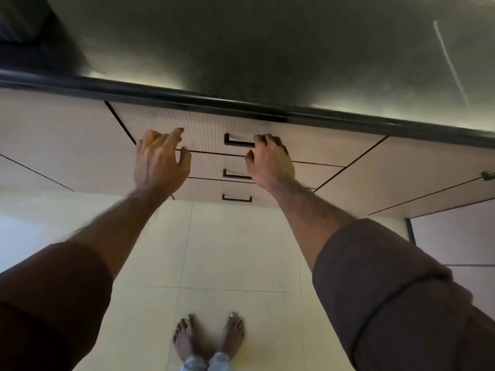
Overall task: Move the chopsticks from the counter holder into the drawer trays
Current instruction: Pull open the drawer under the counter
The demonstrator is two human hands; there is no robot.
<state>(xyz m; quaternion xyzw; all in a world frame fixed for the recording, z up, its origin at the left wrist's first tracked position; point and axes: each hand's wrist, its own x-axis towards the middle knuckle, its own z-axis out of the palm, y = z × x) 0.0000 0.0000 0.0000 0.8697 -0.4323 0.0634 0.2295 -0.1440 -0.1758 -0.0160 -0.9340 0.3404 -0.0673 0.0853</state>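
Top drawer (203, 135) of a stack of three, pale ribbed front, shut flush under the dark counter edge; black bar handle (238, 143) right of centre.

Beige ribbed drawer front (187, 129), black handle (238, 142), dark speckled counter (267, 49).

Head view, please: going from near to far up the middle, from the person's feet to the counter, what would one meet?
Bare feet → tiled floor → bottom drawer handle → middle drawer handle → top drawer handle → black counter edge → dark countertop.
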